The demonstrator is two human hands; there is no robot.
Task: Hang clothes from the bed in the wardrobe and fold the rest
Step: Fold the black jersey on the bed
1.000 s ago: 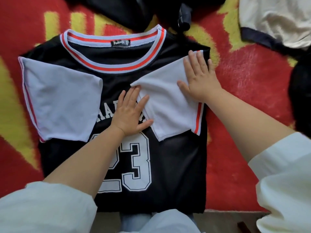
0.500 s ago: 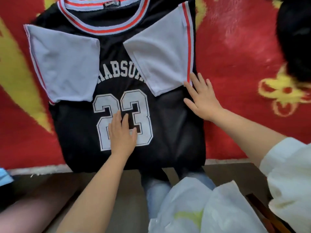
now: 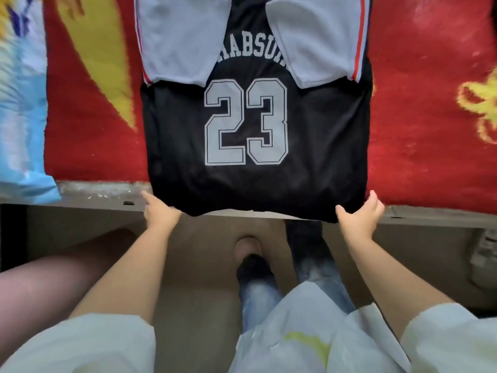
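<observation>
Head view looks down on both hands at the near hem of a black jersey point(image 3: 258, 184) marked 23. At the hem's left corner, the left hand point(image 3: 158, 214) has its thumb lying along the cloth edge and its fingers tucked under the fabric, so it appears to pinch that corner, though the fingers themselves are hidden. At the right corner, the right hand point(image 3: 360, 216) grips the hem, thumb on top of the fabric and fingers curled round the edge. Both forearms reach forward from white sleeves, roughly parallel, with the jersey's width between them. Beyond the hands the jersey lies flat on a red blanket point(image 3: 419, 117) with yellow patterning, its hem hanging just over the bed's edge point(image 3: 94, 192). Both white sleeves of the jersey point(image 3: 177, 39) are folded inward over its chest, partly covering the lettering. Left of the left hand, well apart, lies a light blue cloth point(image 3: 21, 117), blurred. Below the hands, jeans and dark shoes stand on a tan floor point(image 3: 204, 251).
</observation>
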